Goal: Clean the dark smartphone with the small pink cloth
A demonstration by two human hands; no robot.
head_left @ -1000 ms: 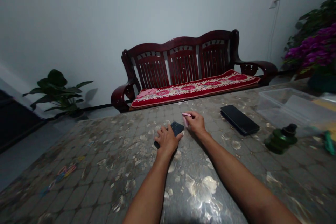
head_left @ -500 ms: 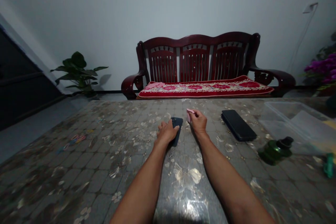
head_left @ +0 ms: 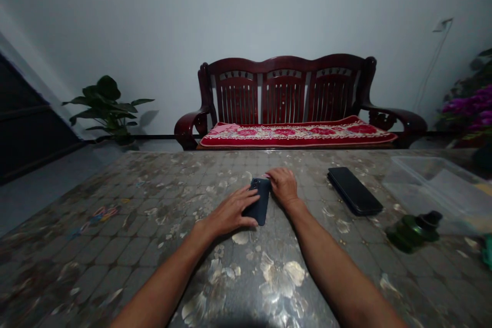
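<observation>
A dark blue smartphone [head_left: 261, 204] lies back up on the table, its camera lenses at the top left corner. My left hand [head_left: 235, 209] steadies it from the left, fingers across its back and thumb by the lower edge. At the phone's upper right corner is my right hand [head_left: 283, 184], closed around a small pink cloth [head_left: 266, 175]. Most of that cloth is hidden by the fingers.
To the right lie a black phone-like slab [head_left: 354, 190], a green bottle [head_left: 413, 233] with a black cap and a clear plastic box [head_left: 407, 169]. Colourful scissors [head_left: 103, 213] rest at left. Behind the patterned table [head_left: 161, 266] stands a wooden bench [head_left: 284, 95].
My right hand has brought the pink cloth left and down to the phone's top corner. My left hand has shifted to the phone's left side, with its fingers more stretched out.
</observation>
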